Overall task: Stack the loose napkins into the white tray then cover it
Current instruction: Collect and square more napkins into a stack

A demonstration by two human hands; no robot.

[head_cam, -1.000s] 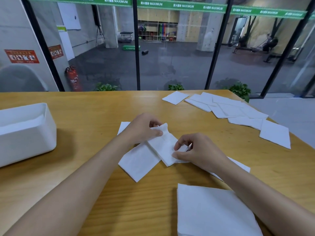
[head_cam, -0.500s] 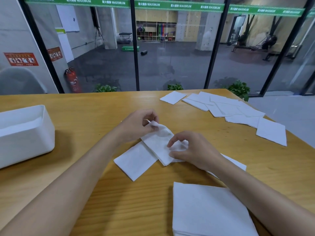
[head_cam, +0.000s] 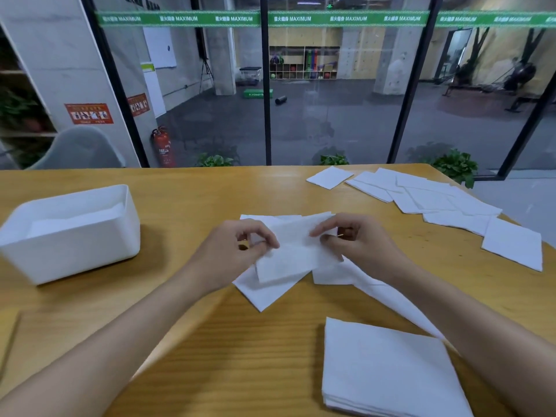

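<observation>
A folded white napkin (head_cam: 293, 251) is held just above the table's middle. My left hand (head_cam: 240, 248) pinches its left edge and my right hand (head_cam: 355, 242) pinches its right edge. Under it another flat napkin (head_cam: 264, 291) lies on the wood. The white tray (head_cam: 70, 254) stands at the left with white napkins inside. A neat stack of napkins (head_cam: 388, 368) sits near the front right. Several loose napkins (head_cam: 427, 197) are spread at the far right.
The wooden table (head_cam: 195, 341) ends at a glass wall in the back and drops off at the right corner past a single napkin (head_cam: 514, 248). A thin wooden piece (head_cam: 7, 335) shows at the left edge. No tray cover is recognisable.
Both hands have lifted the napkin off the table and spread apart to its two edges. The camera has tilted up a little, so the tray shows more fully.
</observation>
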